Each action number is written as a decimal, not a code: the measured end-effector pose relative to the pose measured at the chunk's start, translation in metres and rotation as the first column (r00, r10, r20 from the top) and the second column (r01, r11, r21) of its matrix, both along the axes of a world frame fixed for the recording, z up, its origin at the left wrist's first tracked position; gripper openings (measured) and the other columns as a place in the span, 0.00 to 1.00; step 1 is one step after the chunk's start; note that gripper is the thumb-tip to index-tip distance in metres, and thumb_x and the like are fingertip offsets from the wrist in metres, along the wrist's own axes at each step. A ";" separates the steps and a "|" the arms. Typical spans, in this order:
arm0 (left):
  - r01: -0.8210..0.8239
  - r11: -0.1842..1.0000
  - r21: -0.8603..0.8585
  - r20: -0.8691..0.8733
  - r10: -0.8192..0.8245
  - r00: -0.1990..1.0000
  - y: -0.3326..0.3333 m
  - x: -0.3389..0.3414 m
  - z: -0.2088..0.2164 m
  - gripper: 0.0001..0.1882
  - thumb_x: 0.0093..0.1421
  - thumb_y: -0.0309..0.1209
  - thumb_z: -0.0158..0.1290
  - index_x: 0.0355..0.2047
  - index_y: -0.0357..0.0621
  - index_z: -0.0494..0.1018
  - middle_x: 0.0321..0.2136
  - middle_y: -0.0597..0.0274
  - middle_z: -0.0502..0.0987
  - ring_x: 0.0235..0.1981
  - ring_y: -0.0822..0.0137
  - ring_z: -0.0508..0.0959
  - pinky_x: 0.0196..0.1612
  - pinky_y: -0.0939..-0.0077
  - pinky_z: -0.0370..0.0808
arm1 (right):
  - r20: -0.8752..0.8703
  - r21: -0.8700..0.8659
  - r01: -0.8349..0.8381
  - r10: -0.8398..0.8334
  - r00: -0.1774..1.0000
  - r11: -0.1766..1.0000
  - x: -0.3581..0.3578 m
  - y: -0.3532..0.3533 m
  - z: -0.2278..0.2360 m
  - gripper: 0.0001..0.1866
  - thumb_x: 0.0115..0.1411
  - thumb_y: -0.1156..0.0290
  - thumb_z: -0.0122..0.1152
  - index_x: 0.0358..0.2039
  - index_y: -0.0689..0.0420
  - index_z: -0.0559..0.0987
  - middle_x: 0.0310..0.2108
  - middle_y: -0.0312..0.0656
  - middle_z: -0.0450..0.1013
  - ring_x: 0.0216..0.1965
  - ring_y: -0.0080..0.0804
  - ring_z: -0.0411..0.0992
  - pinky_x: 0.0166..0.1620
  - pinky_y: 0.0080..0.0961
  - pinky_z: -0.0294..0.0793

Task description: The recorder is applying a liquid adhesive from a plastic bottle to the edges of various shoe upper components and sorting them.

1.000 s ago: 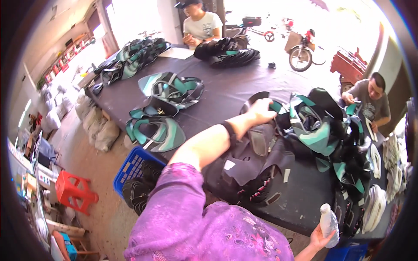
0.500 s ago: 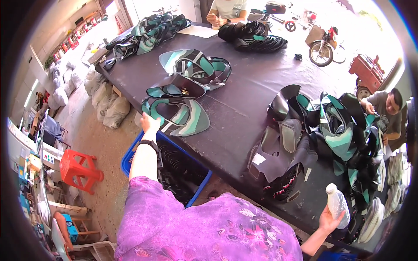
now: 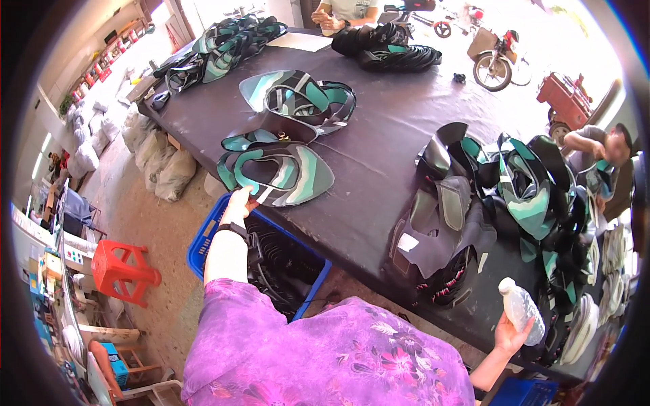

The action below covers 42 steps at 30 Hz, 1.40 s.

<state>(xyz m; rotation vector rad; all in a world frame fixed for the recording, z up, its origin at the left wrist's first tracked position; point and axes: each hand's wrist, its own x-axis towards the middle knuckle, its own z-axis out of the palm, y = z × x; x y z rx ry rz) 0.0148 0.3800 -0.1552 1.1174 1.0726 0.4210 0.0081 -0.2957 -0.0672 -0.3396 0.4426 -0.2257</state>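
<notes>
My left hand (image 3: 242, 203) is closed on the near edge of a teal, grey and black shoe upper (image 3: 308, 181), which lies by the table's left edge. Just behind that piece, more uppers (image 3: 298, 101) sit in a loose overlapping group. My right hand (image 3: 512, 333) grips a translucent plastic bottle (image 3: 523, 308) with a white top, tilted over the table's near right side. What the bottle contains cannot be made out.
A blue crate (image 3: 203, 238) of dark pieces stands below the table (image 3: 379, 169) edge. Piles of uppers lie at the far left, far middle and right (image 3: 525, 196). A red stool (image 3: 122, 271) stands left. Two people work at the far and right sides.
My left hand and the upper it grips have shifted slightly to the right. My right hand still holds the bottle. The person at the right has raised an arm.
</notes>
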 end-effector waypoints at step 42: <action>0.650 0.760 0.022 0.355 -0.613 0.705 -0.340 0.002 0.066 0.12 0.52 0.36 0.43 0.32 0.41 0.59 0.29 0.64 0.66 0.24 0.77 0.68 0.24 0.83 0.68 | 0.372 -0.822 0.192 0.251 0.894 0.536 0.028 0.055 0.050 0.26 0.43 0.76 0.54 0.44 0.61 0.59 0.42 0.39 0.60 0.45 0.31 0.58 0.49 0.28 0.53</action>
